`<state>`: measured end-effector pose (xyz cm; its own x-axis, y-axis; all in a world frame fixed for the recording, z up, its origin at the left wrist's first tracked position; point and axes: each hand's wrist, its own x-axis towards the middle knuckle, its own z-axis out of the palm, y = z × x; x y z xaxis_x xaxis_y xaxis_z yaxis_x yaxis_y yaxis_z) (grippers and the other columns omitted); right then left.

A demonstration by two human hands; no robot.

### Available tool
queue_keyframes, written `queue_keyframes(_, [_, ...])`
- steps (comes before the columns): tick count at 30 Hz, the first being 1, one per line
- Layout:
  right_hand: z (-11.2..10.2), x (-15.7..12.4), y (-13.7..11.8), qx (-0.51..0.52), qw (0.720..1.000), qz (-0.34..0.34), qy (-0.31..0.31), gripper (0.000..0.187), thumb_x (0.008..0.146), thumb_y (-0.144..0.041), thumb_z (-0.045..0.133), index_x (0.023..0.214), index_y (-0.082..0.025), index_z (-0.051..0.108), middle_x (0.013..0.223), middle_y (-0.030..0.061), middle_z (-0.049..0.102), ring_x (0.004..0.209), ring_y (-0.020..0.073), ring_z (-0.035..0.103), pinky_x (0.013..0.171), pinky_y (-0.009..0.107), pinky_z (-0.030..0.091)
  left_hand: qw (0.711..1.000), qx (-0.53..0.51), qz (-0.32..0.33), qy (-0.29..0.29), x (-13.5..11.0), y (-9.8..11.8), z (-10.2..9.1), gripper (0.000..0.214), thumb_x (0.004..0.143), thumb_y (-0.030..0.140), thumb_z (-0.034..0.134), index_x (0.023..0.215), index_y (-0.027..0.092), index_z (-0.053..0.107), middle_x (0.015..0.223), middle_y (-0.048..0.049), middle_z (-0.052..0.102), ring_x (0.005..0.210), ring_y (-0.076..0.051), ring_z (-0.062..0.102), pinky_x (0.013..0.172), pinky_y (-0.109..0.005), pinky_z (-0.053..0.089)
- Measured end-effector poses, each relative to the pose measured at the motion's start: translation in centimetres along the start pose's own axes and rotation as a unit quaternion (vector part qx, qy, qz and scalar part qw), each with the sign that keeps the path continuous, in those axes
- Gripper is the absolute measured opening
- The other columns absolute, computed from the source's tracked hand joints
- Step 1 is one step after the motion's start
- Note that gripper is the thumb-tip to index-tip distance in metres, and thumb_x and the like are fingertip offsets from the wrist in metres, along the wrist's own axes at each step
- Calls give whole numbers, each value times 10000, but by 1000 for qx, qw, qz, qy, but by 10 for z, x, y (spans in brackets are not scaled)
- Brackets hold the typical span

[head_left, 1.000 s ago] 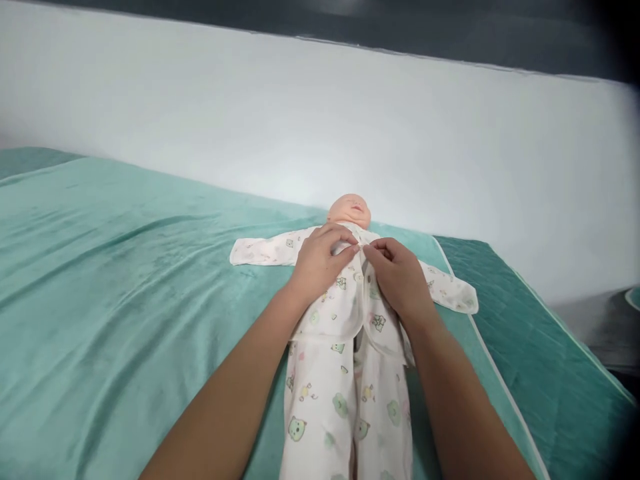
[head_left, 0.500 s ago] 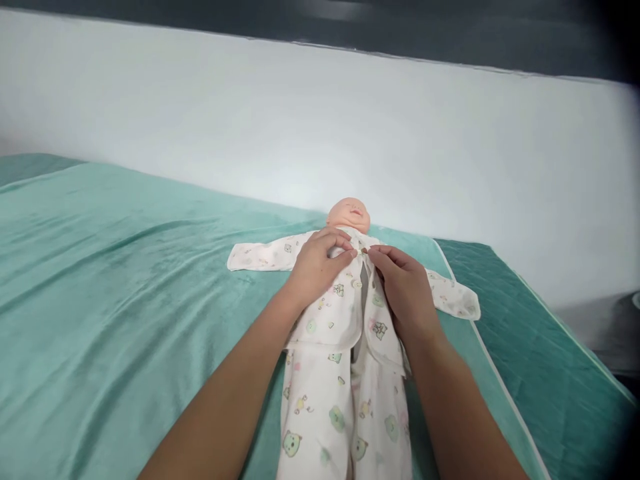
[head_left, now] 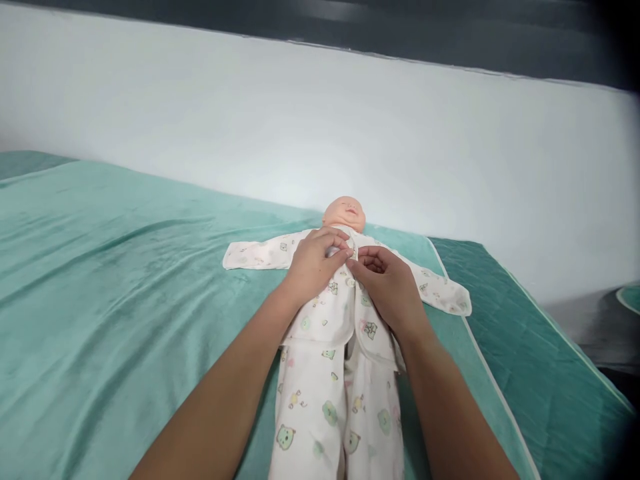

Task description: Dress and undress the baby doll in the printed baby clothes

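A baby doll lies on its back, head away from me, arms spread. It wears a white baby shirt printed with small green animals and buttoned down the front, and matching trousers. At the upper chest, my left hand pinches one front edge of the shirt between thumb and fingers. Close beside it, my right hand has its thumb and fingers closed on the other front edge. The fingertips nearly meet, and the fastening between them is mostly hidden. A button shows just below.
A teal blanket with soft folds covers the surface under the doll. To the right is a darker green quilted mattress cover. A white wall rises behind the doll's head, with a dark band above it.
My right hand has moved left, toward my left hand, bringing the shirt's two front edges together. The gap at the chest has narrowed. The view has shifted slightly.
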<state>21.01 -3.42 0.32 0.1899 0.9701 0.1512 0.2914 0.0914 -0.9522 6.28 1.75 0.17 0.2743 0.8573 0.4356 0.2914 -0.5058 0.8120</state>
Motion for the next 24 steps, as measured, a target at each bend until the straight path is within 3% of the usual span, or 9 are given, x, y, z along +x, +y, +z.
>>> queue_keyframes(8, [2,1,1,-53,998,-32,0,281,783,-387,693,988,-222,594,780,-23,604,634,119,473,597,248,389,998,-49,-37,-26,1,-3,-1,151,873,302,609,773,220,687,1223,-29,648,1155,-222,581,1026,-387,428])
queue_keyframes(19, [2,0,-1,-152,985,-81,2,245,825,-370,627,1025,-242,568,764,-48,577,612,114,451,625,265,382,997,-37,-44,-42,-1,2,-2,260,916,369,556,754,213,686,1234,-32,626,1183,-228,551,970,-362,453])
queue_keyframes(24, [4,0,-3,-183,979,-90,3,207,843,-368,590,1009,-247,559,747,-44,587,635,129,493,622,268,389,995,-49,-68,-50,-1,6,-1,256,862,444,628,770,218,704,1259,-33,609,1142,-227,568,854,-327,500])
